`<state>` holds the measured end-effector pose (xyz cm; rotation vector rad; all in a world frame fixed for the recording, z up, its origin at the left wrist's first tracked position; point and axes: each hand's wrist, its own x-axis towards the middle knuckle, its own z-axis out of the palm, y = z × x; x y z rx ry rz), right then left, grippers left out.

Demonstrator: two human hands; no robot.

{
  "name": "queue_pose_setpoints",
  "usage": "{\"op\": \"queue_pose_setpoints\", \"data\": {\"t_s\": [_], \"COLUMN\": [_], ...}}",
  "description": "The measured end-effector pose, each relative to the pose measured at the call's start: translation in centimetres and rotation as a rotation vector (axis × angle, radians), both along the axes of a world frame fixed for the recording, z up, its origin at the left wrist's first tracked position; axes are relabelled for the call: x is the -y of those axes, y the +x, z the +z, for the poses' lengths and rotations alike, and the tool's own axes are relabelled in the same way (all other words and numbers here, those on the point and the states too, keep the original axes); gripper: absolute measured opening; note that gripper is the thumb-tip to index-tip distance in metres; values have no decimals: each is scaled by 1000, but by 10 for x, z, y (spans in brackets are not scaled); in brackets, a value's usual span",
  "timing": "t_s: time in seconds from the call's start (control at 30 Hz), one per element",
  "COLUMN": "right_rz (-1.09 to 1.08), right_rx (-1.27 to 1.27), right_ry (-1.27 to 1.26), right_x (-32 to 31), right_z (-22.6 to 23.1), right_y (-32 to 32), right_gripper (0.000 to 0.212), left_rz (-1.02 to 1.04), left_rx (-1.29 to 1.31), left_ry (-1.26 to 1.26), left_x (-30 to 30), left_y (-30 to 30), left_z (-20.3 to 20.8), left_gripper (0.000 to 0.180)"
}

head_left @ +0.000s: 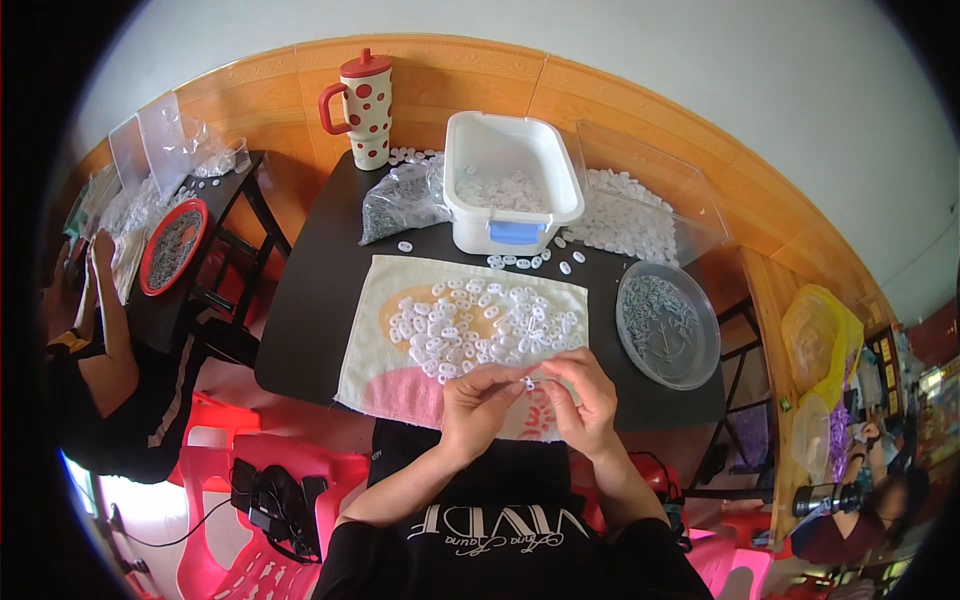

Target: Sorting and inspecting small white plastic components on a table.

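Note:
My left hand (475,405) and my right hand (582,402) meet over the front of a towel, fingertips pinched together. Between them is a small white plastic piece (530,383), partly covered by the fingers; its exact shape is hard to make out. Just beyond the hands, many white oval plastic pieces with small holes (430,335) lie spread in a loose heap. They rest on the cream, pink and orange towel (362,345). To the right stands a round clear tub (705,350) holding small grey metal parts (655,310).
A white bin (480,232) with a blue latch holds more white pieces. Beside it are a bag of grey parts (400,205), a clear box (690,215) and a spotted tumbler (368,115). All stand on the black table (310,300). Another person (105,360) sits left, near a red tray (150,272).

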<state>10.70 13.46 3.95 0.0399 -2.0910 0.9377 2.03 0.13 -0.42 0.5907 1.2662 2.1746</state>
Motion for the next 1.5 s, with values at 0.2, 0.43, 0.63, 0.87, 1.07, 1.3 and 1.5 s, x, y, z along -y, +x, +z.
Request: {"op": "queue_pose_setpoints", "data": {"t_s": [0.2, 0.43, 0.63, 0.87, 1.07, 1.3, 1.5], "right_rz": [22, 24, 8, 2, -168, -80, -52], "right_rx": [42, 34, -10, -44, 78, 256, 455], "right_ry": [116, 154, 182, 177, -232, 99, 351], "right_x": [0, 3, 2, 4, -18, -31, -17], "right_z": [-4, -9, -18, -25, -26, -23, -21], "right_y": [-1, -4, -5, -7, 12, 13, -7], "right_gripper": [22, 21, 20, 18, 6, 16, 20], "left_rz": [-26, -35, -6, -27, -70, -29, 68], "left_rx": [-19, -49, -150, -80, 168, 109, -55], "left_ry": [33, 25, 8, 15, 70, 96, 25], "left_x": [0, 0, -2, 0, 6, 11, 12], "left_y": [0, -1, -1, 0, -13, -26, -24], "left_z": [-1, -4, -4, -6, -18, -22, -18], "left_gripper": [21, 19, 18, 17, 24, 25, 15]}}
